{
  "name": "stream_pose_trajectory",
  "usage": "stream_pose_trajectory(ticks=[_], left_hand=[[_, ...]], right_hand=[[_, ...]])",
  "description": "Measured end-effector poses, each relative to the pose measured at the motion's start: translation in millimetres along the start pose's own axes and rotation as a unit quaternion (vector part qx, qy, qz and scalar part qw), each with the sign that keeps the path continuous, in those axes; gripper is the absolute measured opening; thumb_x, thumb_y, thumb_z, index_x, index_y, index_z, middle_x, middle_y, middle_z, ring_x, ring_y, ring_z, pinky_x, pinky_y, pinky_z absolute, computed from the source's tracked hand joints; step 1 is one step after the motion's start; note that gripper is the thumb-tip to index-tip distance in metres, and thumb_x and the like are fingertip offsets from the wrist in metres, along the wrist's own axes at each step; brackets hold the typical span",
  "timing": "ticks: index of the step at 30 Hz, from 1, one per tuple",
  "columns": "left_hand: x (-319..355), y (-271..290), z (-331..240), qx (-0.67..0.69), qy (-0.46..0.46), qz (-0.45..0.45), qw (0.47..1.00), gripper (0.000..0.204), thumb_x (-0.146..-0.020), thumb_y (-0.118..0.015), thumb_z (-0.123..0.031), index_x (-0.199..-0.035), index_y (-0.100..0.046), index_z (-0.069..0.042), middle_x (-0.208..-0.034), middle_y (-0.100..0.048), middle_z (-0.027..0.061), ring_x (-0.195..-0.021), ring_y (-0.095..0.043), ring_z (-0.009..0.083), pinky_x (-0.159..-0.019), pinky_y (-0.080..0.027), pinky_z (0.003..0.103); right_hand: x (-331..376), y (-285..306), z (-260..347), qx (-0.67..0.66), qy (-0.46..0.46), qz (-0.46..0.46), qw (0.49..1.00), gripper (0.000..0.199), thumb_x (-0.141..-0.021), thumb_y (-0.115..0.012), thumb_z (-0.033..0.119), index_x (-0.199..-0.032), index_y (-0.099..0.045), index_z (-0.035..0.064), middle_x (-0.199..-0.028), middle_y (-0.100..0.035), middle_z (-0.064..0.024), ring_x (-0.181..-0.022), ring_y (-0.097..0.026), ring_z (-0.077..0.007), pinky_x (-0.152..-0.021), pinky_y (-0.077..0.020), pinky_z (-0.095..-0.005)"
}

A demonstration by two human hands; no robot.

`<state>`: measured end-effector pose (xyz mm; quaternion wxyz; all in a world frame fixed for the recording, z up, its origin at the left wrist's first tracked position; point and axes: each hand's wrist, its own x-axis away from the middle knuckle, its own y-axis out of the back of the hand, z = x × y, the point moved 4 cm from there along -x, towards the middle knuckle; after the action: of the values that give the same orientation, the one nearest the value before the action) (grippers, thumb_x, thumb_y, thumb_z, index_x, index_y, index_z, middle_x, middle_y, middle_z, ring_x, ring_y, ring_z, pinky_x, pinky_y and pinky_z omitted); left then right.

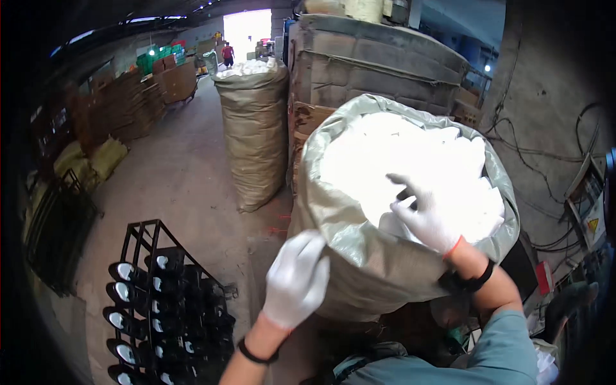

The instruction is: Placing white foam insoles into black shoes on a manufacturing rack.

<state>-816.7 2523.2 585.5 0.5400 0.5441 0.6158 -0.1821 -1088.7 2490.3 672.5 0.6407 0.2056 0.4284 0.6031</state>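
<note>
A large woven sack (359,276) stands right in front of me, its greenish-grey mouth folded wide. It is heaped with white pieces (372,147), so overexposed that their kind cannot be told. My right hand (433,215), in a white glove with darkened fingertips, reaches over the near rim to the pieces. Its thumb and forefinger are apart, and I see nothing held between them. My left hand (297,279), also white-gloved, is raised just left of the sack. Its fingers are loosely bent and a little blurred, with nothing visible in them.
Another full sack (253,135) stands farther back. At lower left is a black rack (154,301) carrying rows of black shoe-like pieces with white tops. Cardboard stacks (122,109) line the left side. Cables (529,154) hang on the right wall. A person (228,54) is far off near the bright doorway.
</note>
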Motion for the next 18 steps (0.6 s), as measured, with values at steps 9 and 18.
stream_pose_trajectory(ticks=[9, 18], left_hand=[[-158, -229, 91, -0.258, 0.097, 0.496, 0.823, 0.061, -0.089, -0.084, -0.025, -0.146, -0.066, -0.011, -0.148, -0.063, 0.0187, -0.133, -0.066, 0.0378, -0.104, -0.058, 0.056], [-92, -286, 120, -0.409, -0.118, 0.425, 0.799, 0.044, -0.104, -0.063, -0.02, -0.145, -0.071, -0.009, -0.144, -0.066, 0.0158, -0.13, -0.066, 0.0346, -0.124, -0.033, 0.068]], right_hand=[[-129, -31, -220, 0.158, -0.179, 0.13, 0.962, 0.097, -0.084, -0.077, 0.029, -0.169, -0.038, 0.006, -0.134, -0.072, -0.0322, -0.127, -0.07, -0.0492, -0.112, -0.0545, -0.0516], [-143, 43, -201, 0.088, -0.135, 0.168, 0.972, 0.073, -0.081, -0.065, 0.001, -0.155, -0.062, 0.0051, -0.131, -0.076, -0.0254, -0.111, -0.077, -0.036, -0.096, -0.06, -0.0423]])
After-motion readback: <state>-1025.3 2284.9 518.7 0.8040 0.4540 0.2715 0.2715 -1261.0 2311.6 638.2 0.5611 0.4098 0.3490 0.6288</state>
